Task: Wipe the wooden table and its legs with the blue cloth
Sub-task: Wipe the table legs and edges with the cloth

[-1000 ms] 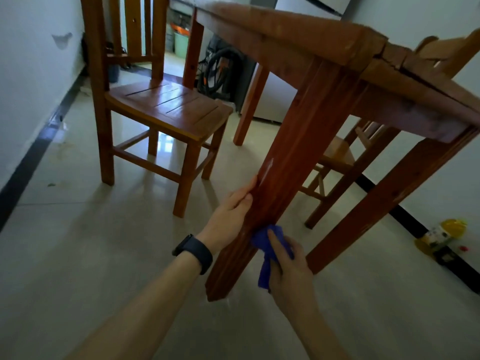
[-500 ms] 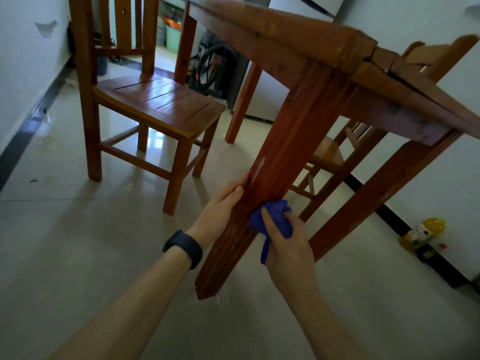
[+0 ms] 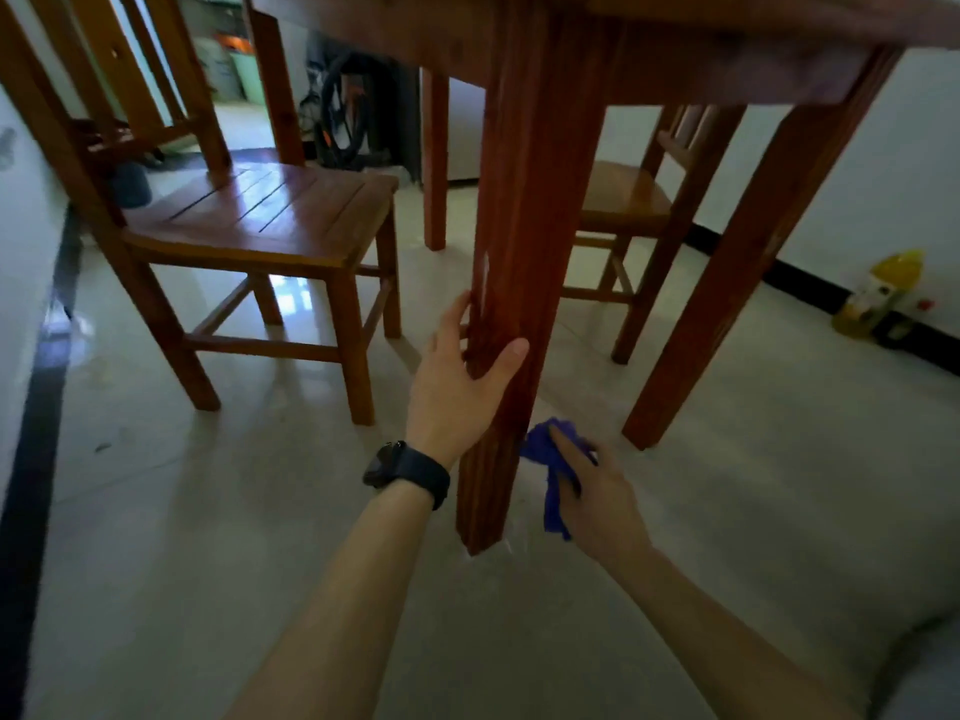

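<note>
Table leg (image 3: 519, 226): dark reddish brown, with fine lengthwise grain lines and a pale scuff on its left edge.
Cloth (image 3: 540, 449): one solid deep blue throughout.
Near chair (image 3: 270, 215): orange-brown wood; the seat is marked by parallel slat lines.
Far chair (image 3: 623, 197): lighter orange-brown seat.
Floor (image 3: 208, 511): pale grey-beige, glossy, with white reflections.
Skirting (image 3: 31, 459): continuous black band.
Wall (image 3: 883, 174): white.
Bottle (image 3: 878, 293): yellow cap, yellowish body.
Watch (image 3: 408, 470): black case and strap.

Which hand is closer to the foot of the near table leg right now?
Right. The right hand holds the blue cloth low beside the table leg, just above its foot; the left hand grips the leg higher up.
</note>
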`<state>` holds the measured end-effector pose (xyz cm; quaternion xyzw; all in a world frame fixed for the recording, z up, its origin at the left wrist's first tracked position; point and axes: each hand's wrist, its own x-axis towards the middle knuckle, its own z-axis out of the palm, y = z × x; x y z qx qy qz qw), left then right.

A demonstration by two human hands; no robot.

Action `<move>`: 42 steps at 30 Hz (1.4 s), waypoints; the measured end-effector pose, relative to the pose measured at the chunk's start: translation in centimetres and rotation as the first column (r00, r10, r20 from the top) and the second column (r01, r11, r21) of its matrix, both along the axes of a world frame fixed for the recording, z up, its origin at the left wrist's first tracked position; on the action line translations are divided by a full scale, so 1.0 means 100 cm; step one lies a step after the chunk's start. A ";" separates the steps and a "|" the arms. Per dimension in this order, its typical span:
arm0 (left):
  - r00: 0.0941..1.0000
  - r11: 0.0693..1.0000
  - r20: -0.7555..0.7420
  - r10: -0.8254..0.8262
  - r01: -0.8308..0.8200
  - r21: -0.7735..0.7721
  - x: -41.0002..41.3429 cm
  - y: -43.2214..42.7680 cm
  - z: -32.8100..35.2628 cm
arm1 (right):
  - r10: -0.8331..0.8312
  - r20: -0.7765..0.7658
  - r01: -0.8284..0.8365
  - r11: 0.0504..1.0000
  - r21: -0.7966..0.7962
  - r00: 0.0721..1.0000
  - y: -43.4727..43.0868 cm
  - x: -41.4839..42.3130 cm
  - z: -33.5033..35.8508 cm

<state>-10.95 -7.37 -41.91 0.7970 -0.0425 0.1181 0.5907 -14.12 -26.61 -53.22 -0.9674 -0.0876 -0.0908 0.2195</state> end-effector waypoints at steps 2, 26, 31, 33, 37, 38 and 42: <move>0.995 0.989 0.040 0.090 -0.094 0.112 0.006 -0.005 -0.001 | -0.186 0.038 0.169 0.948 0.269 0.982 0.011 0.004 0.008; 0.950 0.921 0.119 0.289 -0.310 0.235 0.006 -0.032 -0.011 | -0.259 -0.184 0.306 0.588 0.749 0.948 0.115 -0.016 -0.084; 0.934 0.896 0.136 0.331 -0.356 0.266 0.005 -0.037 -0.013 | -0.079 -0.664 0.540 0.657 0.526 0.743 0.083 -0.031 -0.143; 0.933 0.896 0.156 0.324 -0.356 0.267 0.008 -0.035 -0.015 | -0.189 -0.565 0.577 0.478 0.662 0.804 0.092 -0.026 -0.116; 0.933 0.901 0.152 0.326 -0.356 0.249 0.013 -0.034 -0.020 | -0.340 -0.245 0.361 0.336 0.870 0.908 0.119 -0.010 -0.051; 0.931 0.898 0.155 0.331 -0.361 0.252 0.013 -0.035 -0.020 | -0.332 -0.221 0.340 0.361 0.868 0.917 0.124 -0.008 -0.055; 0.930 0.884 0.165 0.328 -0.364 0.293 0.010 -0.041 -0.015 | -0.121 -0.605 0.582 0.473 0.662 0.787 0.103 -0.013 -0.124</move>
